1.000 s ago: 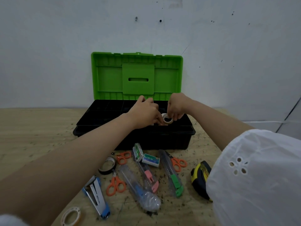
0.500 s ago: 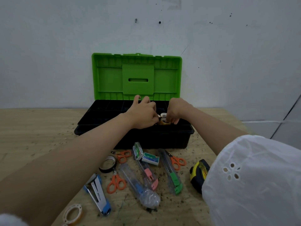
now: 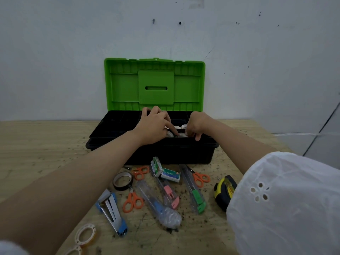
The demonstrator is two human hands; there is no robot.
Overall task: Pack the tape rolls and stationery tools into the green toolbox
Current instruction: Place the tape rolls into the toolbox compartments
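While both hands are low in the box's right half, everything not yet packed lies on the near side of it, back toward the person. On the pale wooden surface the black plastic toolbox, its green lid upright, stands with its long axis running left to right and its front wall facing the person. The left hand lays its index finger straight on a white tape roll in a front compartment and grips nothing that shows. The right hand has its fingertips curled down at that roll's right edge, with one finger over the front rim. I cannot tell whether it pinches the roll or only touches it. More white rolls sit just behind.

The next pick, as I judge it, means drawing a hand back over the front wall. Three clear-bodied tools, a blue-slider knife, a pink-slider knife and a green-slider knife, lie side by side. Their long axes run near to far, the far ends leaning slightly left, roughly crosswise to the box. Each would need about a quarter turn to lie along it. The green-slider knife and the yellow and black tape measure are nearer the right hand. The dark tape roll, lying flat, is nearer the left hand, and the clear tape rolls lie beside the left forearm.
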